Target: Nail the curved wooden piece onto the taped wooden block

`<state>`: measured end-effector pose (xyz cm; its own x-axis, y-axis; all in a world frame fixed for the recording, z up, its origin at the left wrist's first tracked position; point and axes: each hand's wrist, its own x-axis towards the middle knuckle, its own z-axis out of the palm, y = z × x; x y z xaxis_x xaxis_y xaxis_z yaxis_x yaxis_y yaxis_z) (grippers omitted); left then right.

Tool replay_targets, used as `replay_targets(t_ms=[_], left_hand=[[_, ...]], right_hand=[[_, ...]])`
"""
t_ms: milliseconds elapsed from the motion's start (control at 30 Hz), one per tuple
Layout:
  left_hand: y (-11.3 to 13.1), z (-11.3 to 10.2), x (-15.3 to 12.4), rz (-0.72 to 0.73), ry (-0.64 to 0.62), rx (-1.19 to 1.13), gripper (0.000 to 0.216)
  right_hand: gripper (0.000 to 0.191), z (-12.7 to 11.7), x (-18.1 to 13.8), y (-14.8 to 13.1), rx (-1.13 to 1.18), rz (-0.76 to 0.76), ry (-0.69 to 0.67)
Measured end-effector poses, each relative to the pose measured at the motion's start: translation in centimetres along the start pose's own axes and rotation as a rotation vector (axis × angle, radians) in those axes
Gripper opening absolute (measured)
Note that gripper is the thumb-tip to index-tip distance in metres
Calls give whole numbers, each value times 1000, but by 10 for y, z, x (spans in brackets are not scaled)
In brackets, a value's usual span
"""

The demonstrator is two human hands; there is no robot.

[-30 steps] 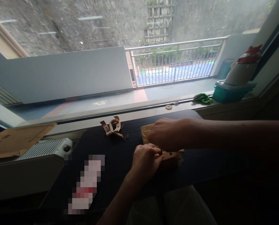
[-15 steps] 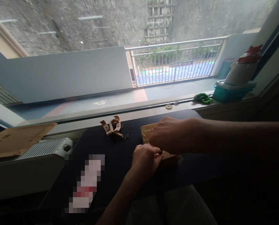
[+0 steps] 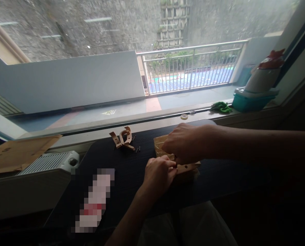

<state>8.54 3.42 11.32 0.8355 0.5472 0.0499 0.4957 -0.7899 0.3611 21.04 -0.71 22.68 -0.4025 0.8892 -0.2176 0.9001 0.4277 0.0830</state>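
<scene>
A cardboard box wrapped in clear tape (image 3: 159,140) lies on the dark table, with a flat wooden strip (image 3: 190,167) across its near side. A dark hole shows in the strip. My left hand (image 3: 159,172) presses its closed fingers on the strip's left part. Right above those fingertips, my right hand (image 3: 183,142) is closed, its fingers pointing down. Something small and dark shows between the two hands, too hidden to name. Farther left on the table lie several curved wooden pieces (image 3: 122,139) with holes, and small screws (image 3: 138,149) beside them.
A blurred-out pale packet (image 3: 94,200) lies at the table's left. Behind the table, the window sill holds a tape roll (image 3: 184,117), a green cloth (image 3: 221,107) and a teal box (image 3: 253,100). A white radiator (image 3: 50,162) with brown cardboard (image 3: 24,152) stands left.
My right hand has lifted and turned slightly, uncovering more of the wooden strip and its hole. My left hand has stayed in place.
</scene>
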Motion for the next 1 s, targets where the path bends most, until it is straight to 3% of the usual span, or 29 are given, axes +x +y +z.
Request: replay_targets(t_ms=[167,333,467,667,867,1000], left_hand=[[1,-1,0,-3,-15,-11,21],[-2,4,0,19,19,2,21],[-2,4,0,21,10,4,22],[3,-3,-1,-5,-21,12,20],[1,0,-1,-1,-4,6,19],[0,1,-1,7,-7,-3,19]], right_hand=[[25,0,1,1,40,-18,-61],[31,14,0,8,128,57,52],[39,14,0,7,137,140,44],[34,4,5,2,139,14,-66],[33,7,5,2,101,-52,-82],[33,14,4,4,108,39,-69]])
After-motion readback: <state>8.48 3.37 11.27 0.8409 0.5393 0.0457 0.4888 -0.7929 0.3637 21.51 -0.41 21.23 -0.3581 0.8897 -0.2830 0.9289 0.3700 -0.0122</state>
